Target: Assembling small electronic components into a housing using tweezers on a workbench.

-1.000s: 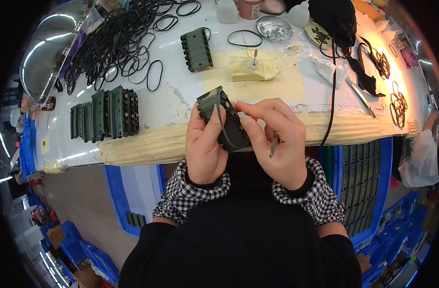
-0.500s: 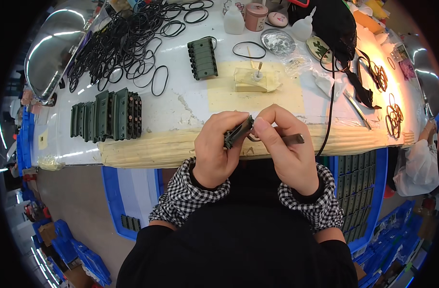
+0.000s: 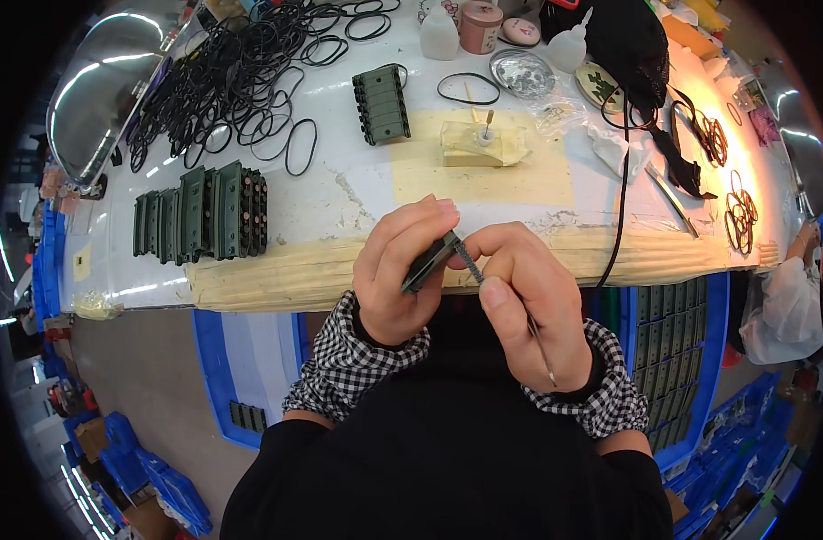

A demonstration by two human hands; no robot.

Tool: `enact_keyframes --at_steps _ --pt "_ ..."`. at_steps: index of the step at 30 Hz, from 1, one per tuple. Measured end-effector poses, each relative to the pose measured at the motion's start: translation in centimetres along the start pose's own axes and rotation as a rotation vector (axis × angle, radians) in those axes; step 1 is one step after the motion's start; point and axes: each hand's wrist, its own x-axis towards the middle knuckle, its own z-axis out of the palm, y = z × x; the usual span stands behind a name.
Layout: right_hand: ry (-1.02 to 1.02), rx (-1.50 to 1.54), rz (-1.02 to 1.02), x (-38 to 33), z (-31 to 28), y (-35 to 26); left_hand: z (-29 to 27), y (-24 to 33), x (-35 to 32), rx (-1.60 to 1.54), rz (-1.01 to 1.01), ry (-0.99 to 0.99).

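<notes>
In my left hand (image 3: 395,270) is a small dark green plastic part (image 3: 429,263), held tilted, with the fingers covering much of it. A dark ribbed strip (image 3: 470,261) runs from its upper end to the fingertips of my right hand (image 3: 533,306). That hand is closed on a thin metal tool (image 3: 536,337), whose narrow end points down past the palm; its exact kind I cannot make out. Both hands are over the table's padded front edge. Further off, a green ridged block of parts (image 3: 382,106) lies beyond my left hand.
Left on the table stand rows of green parts (image 3: 200,216), behind them a heap of black rubber loops (image 3: 222,85). A taped block (image 3: 483,146) holds a small brush-like stick. Tweezers (image 3: 673,202) lie right, near a black cable (image 3: 621,207). Blue trays (image 3: 215,387) are below the table.
My right hand has moved slightly down and turned, so the metal tool now points downward. The green part has tilted, and the ribbed strip now shows between the hands.
</notes>
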Motion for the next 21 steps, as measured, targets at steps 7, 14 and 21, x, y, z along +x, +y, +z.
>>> enact_keyframes --at_steps 7,14,21 --pt "0.073 0.002 0.018 -0.3 0.1 -0.2 -0.5 -0.3 -0.9 -0.428 -0.384 -0.061" --pt "0.253 -0.248 0.053 0.3 0.4 -0.2 0.2 1.3 -0.8 -1.301 -0.807 0.019" --pt "0.259 -0.258 0.027 0.2 0.6 0.5 0.0 1.7 -0.9 -1.311 -0.779 -0.016"
